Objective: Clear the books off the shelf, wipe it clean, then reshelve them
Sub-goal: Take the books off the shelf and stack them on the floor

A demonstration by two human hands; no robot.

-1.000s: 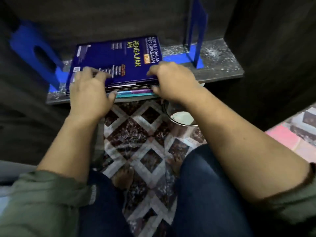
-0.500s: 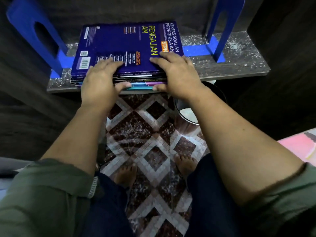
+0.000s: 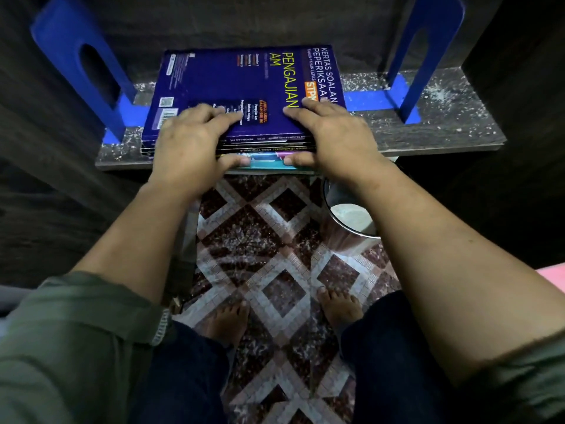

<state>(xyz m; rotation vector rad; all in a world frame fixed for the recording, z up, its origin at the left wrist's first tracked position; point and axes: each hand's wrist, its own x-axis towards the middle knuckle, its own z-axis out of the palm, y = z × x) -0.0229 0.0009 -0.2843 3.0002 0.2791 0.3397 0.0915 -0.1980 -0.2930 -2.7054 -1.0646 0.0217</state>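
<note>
Presently both forearms reach straight ahead toward 12 o'clock, green sleeves pushed above the elbows. The left hand point(image 3: 195, 145) and right hand point(image 3: 334, 137) lie palm-down on the stack of books point(image 3: 241, 84). On each hand the fingers point(image 3: 227, 116) are spread flat on the top cover and the thumb is hooked against the stack's front edge, so both hands clamp the stack between fingers and thumb.

The stack lies flat on the shelf point(image 3: 443, 133), at 12 o'clock in the view. Its front edge sits at the shelf's front lip, and the lowest teal and purple books jut slightly past that lip. The shelf surface is speckled with pale grit. A blue bookend point(image 3: 70, 59) stands at 10 o'clock, its base just beside the stack's left edge. A second bookend point(image 3: 428, 47) stands at 1 o'clock, with a strip of bare shelf between it and the stack. Dark side panels close the shelf at 9 and 3 o'clock.

Below the shelf, at 4 o'clock from the right hand, stands a metal bin point(image 3: 351, 218) on the patterned floor point(image 3: 260, 240).

The top cover is dark blue, its print running sideways: "KERTAS SOALAN PEPERIKSAAN", "PENGAJIAN AM", and an orange tab reading "STP", the rest hidden under the right hand. A barcode label sits near the left hand.
</note>
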